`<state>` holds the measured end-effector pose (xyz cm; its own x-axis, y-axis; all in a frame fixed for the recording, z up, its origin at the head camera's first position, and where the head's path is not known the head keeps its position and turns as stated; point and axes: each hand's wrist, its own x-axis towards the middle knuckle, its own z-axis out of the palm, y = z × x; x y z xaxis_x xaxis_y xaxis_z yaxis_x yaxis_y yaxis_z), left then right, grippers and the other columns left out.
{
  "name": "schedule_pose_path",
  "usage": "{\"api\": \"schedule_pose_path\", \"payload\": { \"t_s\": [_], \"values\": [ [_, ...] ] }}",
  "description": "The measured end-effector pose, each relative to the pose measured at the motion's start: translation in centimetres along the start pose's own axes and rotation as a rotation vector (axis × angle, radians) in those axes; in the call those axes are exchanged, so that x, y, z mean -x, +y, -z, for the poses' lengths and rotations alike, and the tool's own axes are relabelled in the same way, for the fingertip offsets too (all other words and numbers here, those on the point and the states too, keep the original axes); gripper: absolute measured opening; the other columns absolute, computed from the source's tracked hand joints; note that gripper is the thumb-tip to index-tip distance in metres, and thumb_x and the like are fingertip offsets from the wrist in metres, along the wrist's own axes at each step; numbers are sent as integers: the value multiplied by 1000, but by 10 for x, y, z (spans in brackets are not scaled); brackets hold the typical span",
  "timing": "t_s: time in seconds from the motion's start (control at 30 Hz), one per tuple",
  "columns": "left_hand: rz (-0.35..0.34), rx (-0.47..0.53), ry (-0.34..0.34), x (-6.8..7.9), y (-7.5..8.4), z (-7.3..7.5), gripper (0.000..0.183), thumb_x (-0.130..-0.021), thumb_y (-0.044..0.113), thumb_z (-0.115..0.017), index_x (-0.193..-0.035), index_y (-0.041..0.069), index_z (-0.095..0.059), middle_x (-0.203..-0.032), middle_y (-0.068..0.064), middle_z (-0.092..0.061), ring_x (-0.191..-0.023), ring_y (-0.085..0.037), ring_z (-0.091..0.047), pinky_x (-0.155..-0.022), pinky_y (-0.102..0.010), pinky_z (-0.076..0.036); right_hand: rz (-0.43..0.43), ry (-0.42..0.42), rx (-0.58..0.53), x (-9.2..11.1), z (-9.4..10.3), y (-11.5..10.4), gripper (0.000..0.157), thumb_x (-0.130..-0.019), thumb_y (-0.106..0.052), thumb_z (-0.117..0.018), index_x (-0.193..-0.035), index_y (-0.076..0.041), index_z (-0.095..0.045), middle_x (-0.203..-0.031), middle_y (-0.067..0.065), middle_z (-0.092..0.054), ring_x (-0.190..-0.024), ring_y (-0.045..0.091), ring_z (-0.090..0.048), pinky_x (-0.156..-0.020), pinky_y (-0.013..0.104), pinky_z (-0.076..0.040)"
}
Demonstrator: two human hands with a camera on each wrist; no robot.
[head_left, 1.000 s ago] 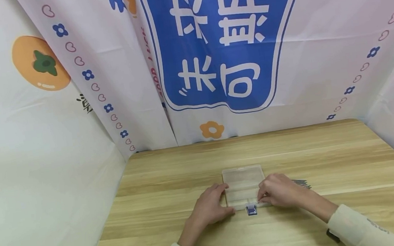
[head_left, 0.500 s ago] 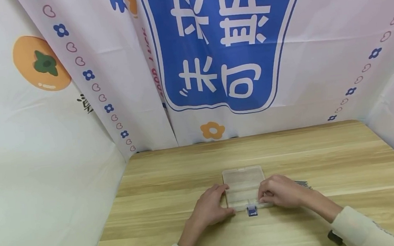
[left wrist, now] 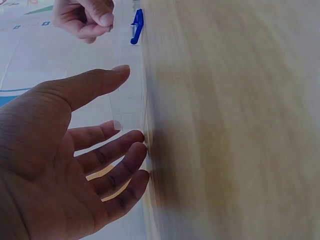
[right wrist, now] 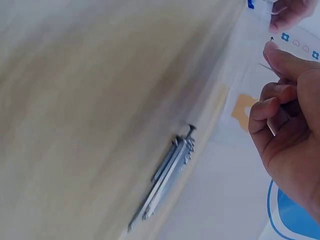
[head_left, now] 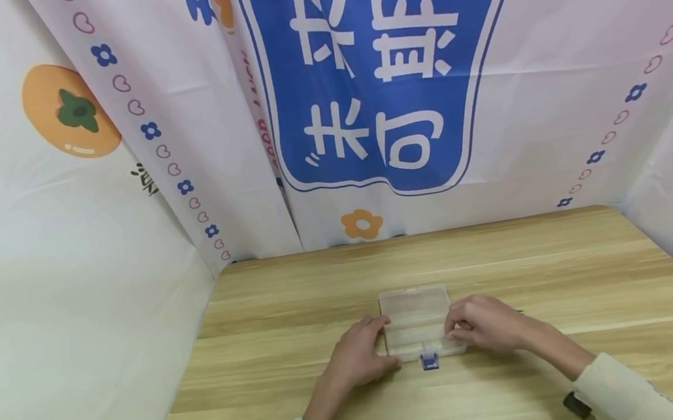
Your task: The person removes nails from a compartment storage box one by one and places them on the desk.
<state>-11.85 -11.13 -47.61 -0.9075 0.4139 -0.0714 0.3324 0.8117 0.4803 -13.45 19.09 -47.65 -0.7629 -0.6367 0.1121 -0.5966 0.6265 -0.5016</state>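
A clear plastic box (head_left: 414,308) with a blue latch (head_left: 430,362) at its front stands on the wooden table; whether its lid is raised I cannot tell. My left hand (head_left: 358,353) rests against the box's left side, thumb near the front corner, fingers spread and loosely bent, as the left wrist view shows. At the right side of the box, my right hand (head_left: 489,324) pinches a thin nail (right wrist: 271,39) between thumb and fingers; most of it is hidden. Several grey nails (right wrist: 167,172) lie in a small pile beyond the right hand, mostly covered by it in the head view.
The wood-grain tabletop (head_left: 284,297) surrounds the box. Printed white cloth (head_left: 324,211) hangs behind the table, and more white cloth (head_left: 75,299) stands along its left side.
My right hand has shifted slightly to the right, and it hides more of the nail pile in the head view. The left hand and the box stay in place.
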Motion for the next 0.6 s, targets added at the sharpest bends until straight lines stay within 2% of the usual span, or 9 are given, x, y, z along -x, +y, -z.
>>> {"api": "schedule_pose_path", "payload": {
  "t_s": [0.3, 0.6],
  "values": [
    [-11, -2, 8, 1, 0, 0, 74, -82, 38, -93, -145, 10, -64, -116, -2, -69, -104, -19, -66, -91, -41, -58, -12, 44, 57, 14, 12, 9, 5, -98, -18, -78, -97, -20, -82, -94, -15, -76, -72, -8, -54, -66, 18, -51],
    [-14, -1, 11, 1, 0, 0, 74, -82, 38, -93, -145, 10, -63, -119, -3, -70, -107, -21, -67, -95, -44, -58, -19, 72, 76, 34, 16, 23, 5, -97, -18, -80, -93, -21, -82, -84, -19, -68, -66, -8, -46, -60, 18, -46]
  ]
}}
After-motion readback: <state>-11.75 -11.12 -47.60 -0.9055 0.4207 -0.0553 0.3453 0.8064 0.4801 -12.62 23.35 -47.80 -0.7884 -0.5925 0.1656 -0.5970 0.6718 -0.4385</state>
